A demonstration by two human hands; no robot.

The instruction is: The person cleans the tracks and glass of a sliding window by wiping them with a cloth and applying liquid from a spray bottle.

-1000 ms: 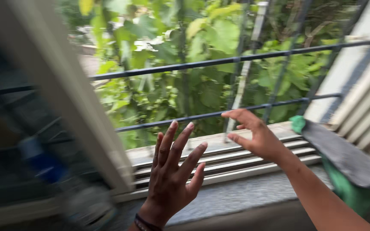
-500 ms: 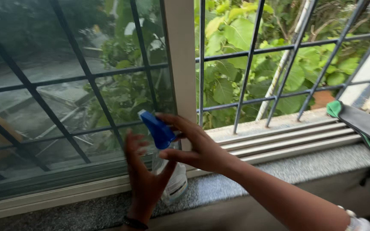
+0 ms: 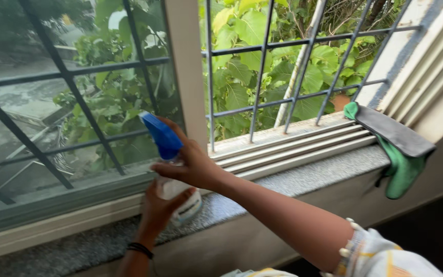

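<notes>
Glass of the sliding window pane (image 3: 52, 118) fills the left, dark grille bars behind it. Just right, the left hand (image 3: 160, 208) cups the body of a clear plastic spray bottle with a blue trigger head (image 3: 164, 141), standing on the speckled grey stone sill surface (image 3: 308, 177). The right hand (image 3: 193, 164) wraps its fingers round the bottle's neck. Far right, a green and grey cleaning cloth (image 3: 393, 149) drapes over the sill's edge, well apart.
</notes>
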